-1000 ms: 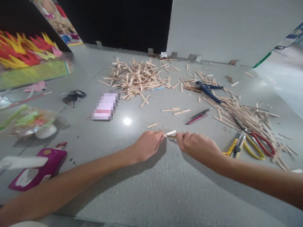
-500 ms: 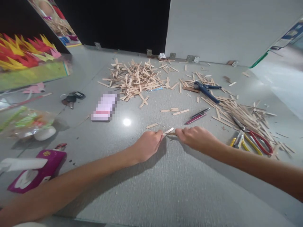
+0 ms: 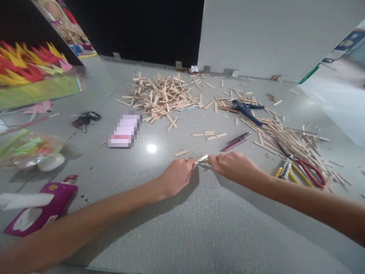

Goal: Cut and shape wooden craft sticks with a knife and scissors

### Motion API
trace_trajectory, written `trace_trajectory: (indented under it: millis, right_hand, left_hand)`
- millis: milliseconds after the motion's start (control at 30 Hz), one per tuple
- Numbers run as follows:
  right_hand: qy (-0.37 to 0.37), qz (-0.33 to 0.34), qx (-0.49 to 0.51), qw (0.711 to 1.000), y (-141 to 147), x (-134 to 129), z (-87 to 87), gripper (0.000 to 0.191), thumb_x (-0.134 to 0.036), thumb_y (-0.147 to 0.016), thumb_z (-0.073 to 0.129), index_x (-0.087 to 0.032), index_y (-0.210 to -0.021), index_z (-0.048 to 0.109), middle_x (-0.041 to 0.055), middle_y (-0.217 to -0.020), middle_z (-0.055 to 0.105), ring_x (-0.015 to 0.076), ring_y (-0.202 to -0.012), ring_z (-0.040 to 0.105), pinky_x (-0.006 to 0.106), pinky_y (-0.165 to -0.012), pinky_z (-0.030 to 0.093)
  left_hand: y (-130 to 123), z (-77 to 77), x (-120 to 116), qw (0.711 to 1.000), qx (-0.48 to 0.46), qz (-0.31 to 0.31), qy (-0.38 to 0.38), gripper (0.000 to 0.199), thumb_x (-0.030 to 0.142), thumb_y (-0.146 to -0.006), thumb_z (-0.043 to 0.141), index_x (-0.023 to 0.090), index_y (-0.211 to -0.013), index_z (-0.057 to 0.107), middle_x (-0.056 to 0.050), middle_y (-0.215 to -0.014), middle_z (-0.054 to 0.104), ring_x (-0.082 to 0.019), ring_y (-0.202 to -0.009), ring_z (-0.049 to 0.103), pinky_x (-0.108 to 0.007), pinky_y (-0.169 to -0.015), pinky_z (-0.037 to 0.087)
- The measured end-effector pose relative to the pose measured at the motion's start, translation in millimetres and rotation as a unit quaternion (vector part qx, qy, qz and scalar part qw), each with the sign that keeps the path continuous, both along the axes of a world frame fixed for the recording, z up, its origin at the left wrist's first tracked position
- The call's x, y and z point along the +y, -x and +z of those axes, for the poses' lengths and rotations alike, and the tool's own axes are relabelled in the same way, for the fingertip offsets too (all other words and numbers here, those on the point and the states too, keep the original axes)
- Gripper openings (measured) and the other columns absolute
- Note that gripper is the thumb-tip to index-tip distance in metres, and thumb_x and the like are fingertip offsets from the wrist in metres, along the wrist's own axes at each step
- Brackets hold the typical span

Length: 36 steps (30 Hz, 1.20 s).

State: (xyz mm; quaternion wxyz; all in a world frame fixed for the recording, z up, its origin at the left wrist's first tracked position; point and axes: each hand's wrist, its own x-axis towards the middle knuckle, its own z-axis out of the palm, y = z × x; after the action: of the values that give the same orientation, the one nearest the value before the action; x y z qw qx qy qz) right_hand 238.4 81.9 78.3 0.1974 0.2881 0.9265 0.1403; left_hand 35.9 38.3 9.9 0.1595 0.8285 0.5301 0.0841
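Observation:
My left hand (image 3: pixel 177 176) is closed in a pinch on a pale wooden craft stick (image 3: pixel 203 157), whose flat end points up and right. Opposite it, my right hand (image 3: pixel 232 164) is closed on a thin yellowish-brown stick (image 3: pixel 204 162), mostly hidden in the fingers. The two pieces meet or overlap in the gap between my hands; whether they are joined I cannot tell. Just beyond my left hand lies a split craft stick (image 3: pixel 183 152). Past my right hand are two pens (image 3: pixel 235 140), one dark and one magenta.
A heap of craft sticks (image 3: pixel 162 95) lies at the back, with more sticks (image 3: pixel 285 131) to the right. Among those are blue-handled pliers (image 3: pixel 247 111) and red-handled pliers (image 3: pixel 310 171). A phone (image 3: pixel 124 130), keys (image 3: pixel 84 120) and a purple pouch (image 3: pixel 61 196) lie left.
The whole view has shifted slightly left. My right hand has come a little closer to my left hand, narrowing the gap between them. Both hands keep their grip.

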Motion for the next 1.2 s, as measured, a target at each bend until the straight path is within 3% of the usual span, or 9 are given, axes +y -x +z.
trace_trajectory:
  millis: [133, 367, 533, 700, 867, 967, 1033, 1200]
  right_hand:
    - [-0.067, -0.023, -0.028, 0.997, 4.3, -20.4, -4.4, 0.035, 0.010, -0.092, 0.044, -0.010, -0.095, 0.072, 0.0080, -0.063, 0.069, 0.0133, -0.043, 0.054, 0.027, -0.040, 0.013]
    - [-0.016, 0.023, 0.000, 1.000, -1.3, -1.6, -8.2, 0.027, 0.005, -0.094, 0.051, -0.015, -0.094, 0.069, 0.0043, -0.065, 0.069, 0.0132, -0.047, 0.055, 0.027, -0.045, 0.018]
    - [-0.117, -0.061, 0.001, 0.991, 7.7, -28.1, -16.1, 0.029, 0.008, -0.093, 0.049, -0.010, -0.092, 0.071, 0.0059, -0.060, 0.066, 0.0122, -0.042, 0.052, 0.024, -0.041, 0.015]
    - [-0.012, -0.011, 0.016, 1.000, 3.6, -12.0, -10.5, 0.029, 0.008, -0.092, 0.050, -0.013, -0.093, 0.070, 0.0044, -0.063, 0.067, 0.0127, -0.046, 0.051, 0.026, -0.043, 0.019]
    - [-0.054, -0.123, 0.156, 0.979, 7.0, -35.2, -20.5, 0.042, 0.009, -0.096, 0.033, -0.014, -0.089, 0.068, 0.0027, -0.057, 0.055, 0.0124, -0.043, 0.042, 0.024, -0.042, 0.019]
    - [-0.063, -0.145, 0.202, 0.966, 10.5, -51.5, -25.1, 0.050, 0.004, -0.101, 0.025, -0.017, -0.082, 0.066, 0.0021, -0.053, 0.049, 0.0133, -0.042, 0.035, 0.024, -0.040, 0.019]
    - [-0.074, -0.126, 0.198, 0.969, 8.9, -53.2, -24.8, 0.047, 0.004, -0.101, 0.027, -0.019, -0.081, 0.063, 0.0028, -0.054, 0.050, 0.0144, -0.043, 0.037, 0.026, -0.041, 0.021]
    - [-0.078, -0.109, 0.163, 0.978, -6.1, -46.9, -21.3, 0.030, -0.001, -0.104, 0.039, -0.020, -0.094, 0.061, 0.0055, -0.074, 0.064, 0.0166, -0.059, 0.059, 0.030, -0.048, 0.026]
  left_hand:
    - [-0.5, -0.3, -1.9, 1.000, 0.003, -0.015, 0.000, 0.032, 0.019, -0.114, 0.038, 0.016, -0.095, 0.064, 0.002, -0.062, 0.054, -0.017, -0.050, 0.056, -0.027, -0.053, 0.035]
    - [-0.4, -1.0, -2.1, 1.000, 0.012, -0.011, -0.015, 0.037, 0.018, -0.114, 0.032, 0.015, -0.096, 0.064, 0.000, -0.061, 0.056, -0.017, -0.050, 0.056, -0.027, -0.051, 0.034]
    - [0.4, -2.7, -2.1, 1.000, 0.006, -0.018, -0.019, 0.035, 0.020, -0.113, 0.034, 0.017, -0.094, 0.063, 0.001, -0.061, 0.056, -0.018, -0.051, 0.057, -0.028, -0.053, 0.036]
    - [3.0, -6.0, -0.5, 0.999, -0.020, -0.005, -0.032, 0.037, 0.021, -0.114, 0.030, 0.018, -0.092, 0.060, 0.002, -0.059, 0.051, -0.018, -0.050, 0.054, -0.028, -0.053, 0.035]
    - [5.0, -5.4, -2.2, 0.998, -0.055, -0.018, -0.038, 0.038, 0.024, -0.114, 0.029, 0.020, -0.087, 0.056, 0.005, -0.057, 0.045, -0.016, -0.047, 0.047, -0.027, -0.052, 0.032]
    - [6.4, -5.7, -4.7, 0.996, -0.071, -0.021, -0.041, 0.039, 0.025, -0.115, 0.028, 0.020, -0.087, 0.055, 0.006, -0.057, 0.045, -0.015, -0.046, 0.046, -0.027, -0.051, 0.030]
    - [6.9, -6.9, -6.8, 0.994, -0.097, -0.013, -0.052, 0.039, 0.026, -0.115, 0.027, 0.020, -0.089, 0.055, 0.006, -0.058, 0.047, -0.014, -0.047, 0.047, -0.027, -0.052, 0.031]
    - [4.2, -9.8, -12.9, 0.974, -0.204, 0.012, -0.094, 0.043, 0.035, -0.118, 0.025, 0.019, -0.096, 0.058, 0.006, -0.061, 0.053, -0.011, -0.045, 0.044, -0.023, -0.051, 0.034]
